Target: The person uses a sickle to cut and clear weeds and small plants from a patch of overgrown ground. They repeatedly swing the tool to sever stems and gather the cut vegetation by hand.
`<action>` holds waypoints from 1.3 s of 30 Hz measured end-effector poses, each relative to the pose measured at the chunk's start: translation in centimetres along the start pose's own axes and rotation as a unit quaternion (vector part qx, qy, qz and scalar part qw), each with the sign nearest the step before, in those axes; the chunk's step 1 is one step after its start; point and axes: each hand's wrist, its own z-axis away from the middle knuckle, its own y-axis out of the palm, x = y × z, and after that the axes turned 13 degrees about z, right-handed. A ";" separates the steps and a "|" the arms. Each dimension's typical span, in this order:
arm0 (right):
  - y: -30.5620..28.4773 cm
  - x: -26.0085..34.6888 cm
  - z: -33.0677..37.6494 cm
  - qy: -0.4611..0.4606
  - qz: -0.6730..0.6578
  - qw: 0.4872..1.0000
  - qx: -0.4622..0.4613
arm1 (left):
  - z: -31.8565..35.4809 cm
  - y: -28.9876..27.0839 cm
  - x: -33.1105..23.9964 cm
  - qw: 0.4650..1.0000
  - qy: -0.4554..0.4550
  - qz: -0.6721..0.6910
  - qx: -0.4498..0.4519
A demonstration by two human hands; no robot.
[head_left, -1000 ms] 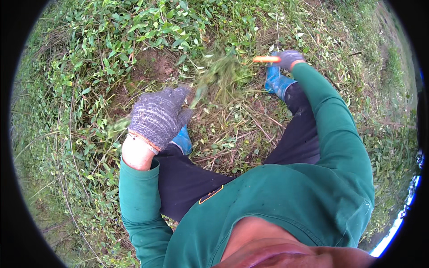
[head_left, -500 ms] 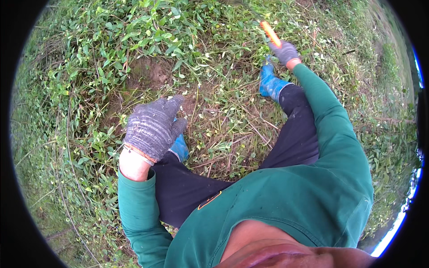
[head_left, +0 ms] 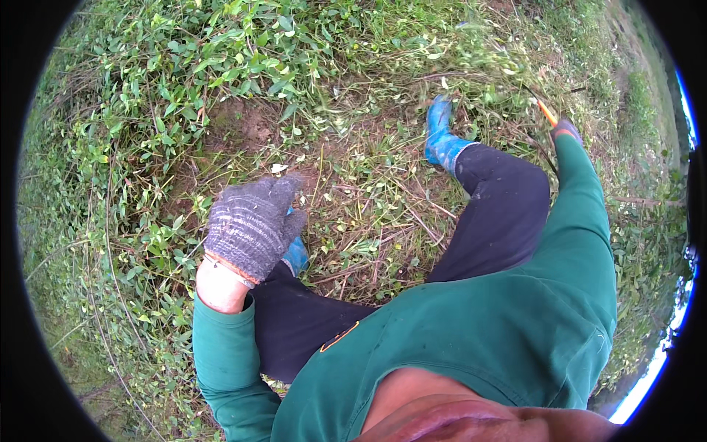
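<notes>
My left hand (head_left: 250, 225), in a grey knitted glove, hovers above the left boot, palm down. Its thumb stands apart from the loosely bent fingers, and nothing shows in it. Far out to the right, my right hand (head_left: 565, 131), also gloved, is closed around an orange-handled tool (head_left: 547, 113). A thin dark part runs from the handle toward the cut weeds; blur hides its shape, so I cannot tell which blade it is. Loose green stems and leaves (head_left: 490, 81) lie blurred beside the tool.
My blue boots (head_left: 440, 132) stand wide apart on ground strewn with cut stalks (head_left: 375, 243). Dense leafy plants (head_left: 147, 125) grow on the left and ahead. A bare soil patch (head_left: 239, 125) shows between them. Long thin stems (head_left: 110, 250) arch at the left.
My right hand has swept outward to the right and back toward me with the tool. Leaves stir near the right boot. My left hand has barely moved; its fingers are more bent.
</notes>
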 end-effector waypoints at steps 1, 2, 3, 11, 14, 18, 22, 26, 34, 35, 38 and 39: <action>2.1 -3.8 -1.2 -0.004 0.037 0.999 -0.006 | -0.3 0.2 -0.3 1.000 0.014 0.012 -0.001; 1.3 -1.9 0.0 -0.023 -0.005 1.000 -0.011 | -0.3 0.5 -0.4 1.000 0.008 0.016 0.006; -1.2 1.5 2.9 -0.042 -0.050 0.998 -0.018 | 0.0 0.6 -0.4 1.000 0.001 0.018 0.011; -0.9 18.0 5.6 -0.177 -0.354 0.910 -0.122 | -2.4 1.1 -0.3 0.997 -0.043 0.005 0.067; 4.1 19.7 3.8 -0.175 -0.252 0.951 -0.035 | -3.3 1.6 0.0 0.997 -0.041 -0.001 0.068; 12.7 6.6 6.6 -0.065 -0.202 0.976 0.049 | -2.4 1.5 0.2 0.996 -0.050 -0.012 0.068; 18.2 -5.8 10.0 0.040 -0.098 0.991 0.077 | -2.5 0.8 -0.2 0.993 -0.081 -0.015 0.091; 15.5 1.8 10.5 0.006 -0.162 0.983 0.086 | -1.5 1.2 0.2 0.996 -0.072 -0.008 0.050; 7.7 10.0 14.6 -0.070 -0.385 0.920 -0.017 | -0.6 1.0 1.3 0.995 -0.099 0.019 0.029; 7.5 9.9 14.6 -0.122 -0.404 0.904 -0.068 | -0.7 0.9 1.3 0.994 -0.107 0.009 0.037; 2.5 11.1 17.7 -0.068 -0.689 0.716 0.092 | -1.0 -0.5 0.3 0.985 -0.161 -0.015 0.066; -0.4 11.9 19.2 -0.071 -0.727 0.677 0.096 | -0.6 0.4 2.0 0.991 -0.129 -0.019 0.016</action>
